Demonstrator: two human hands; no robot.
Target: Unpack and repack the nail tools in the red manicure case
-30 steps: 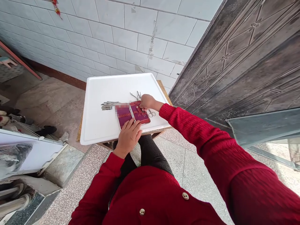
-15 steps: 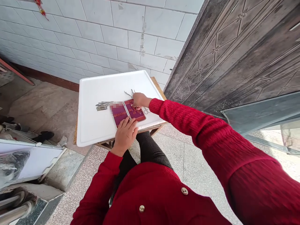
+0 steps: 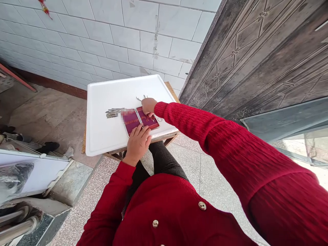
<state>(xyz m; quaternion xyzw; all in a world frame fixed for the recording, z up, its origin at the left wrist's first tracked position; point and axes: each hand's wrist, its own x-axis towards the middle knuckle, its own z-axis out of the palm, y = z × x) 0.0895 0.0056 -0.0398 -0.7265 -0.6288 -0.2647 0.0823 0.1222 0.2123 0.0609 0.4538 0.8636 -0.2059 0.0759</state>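
Note:
A zip-edged manicure case (image 3: 132, 125) with a purple-red lining lies open on a white board (image 3: 102, 136). Over its near edge by the fold rests my left hand (image 3: 138, 141), fingers stretched out flat. My right hand (image 3: 148, 106) reaches over the right half, its fingers bent down and together at the elastic loops; whatever they pinch is hidden. Just beyond that hand, a metal nipper-like tool (image 3: 138, 99) is partly covered. Scissor handles (image 3: 160, 119) show at the case's right side. Left of the case lie nail clippers (image 3: 112, 115) and several slim metal tools (image 3: 112, 110).
The board sits on a wooden table (image 3: 169, 89) against a white tiled wall (image 3: 138, 37). A dark patterned metal door (image 3: 230, 65) stands to the right. At lower left are a white panel (image 3: 36, 177) and metal pipes (image 3: 20, 225).
My right hand has shifted slightly left and turned over the case's right half, its fingers still bent down. My left hand stays on the near edge. The view has moved slightly.

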